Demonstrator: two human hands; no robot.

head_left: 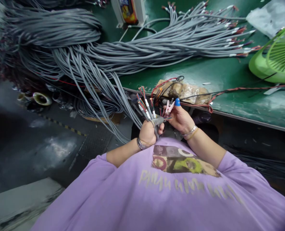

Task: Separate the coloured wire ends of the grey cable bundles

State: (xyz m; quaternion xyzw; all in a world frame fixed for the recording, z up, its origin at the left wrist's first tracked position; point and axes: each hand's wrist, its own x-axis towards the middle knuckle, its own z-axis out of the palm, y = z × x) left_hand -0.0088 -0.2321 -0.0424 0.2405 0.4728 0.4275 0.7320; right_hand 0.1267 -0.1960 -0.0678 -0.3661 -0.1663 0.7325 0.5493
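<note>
My left hand (148, 133) is closed around several grey cables (135, 117) near their ends. One cable end (158, 121) in this grip points right, toward my other hand, with thin coloured wires fanning out of it. The other ends stand up above my fist, with white bands (147, 106) and bare coloured wires. My right hand (182, 120) wears a blue finger cover (177, 102) on one fingertip. Its fingers are closed at a small pink clip-like piece (169, 107), close to the wires of the right-pointing cable. How the fingers meet those wires is partly hidden.
Long bundles of grey cable (142, 53) lie across the green table (229, 70) and hang over its edge. A taped cardboard piece (192, 91) with red and black leads sits at the front edge. A green fan (277, 56) and a plastic bag (269, 19) are at the right.
</note>
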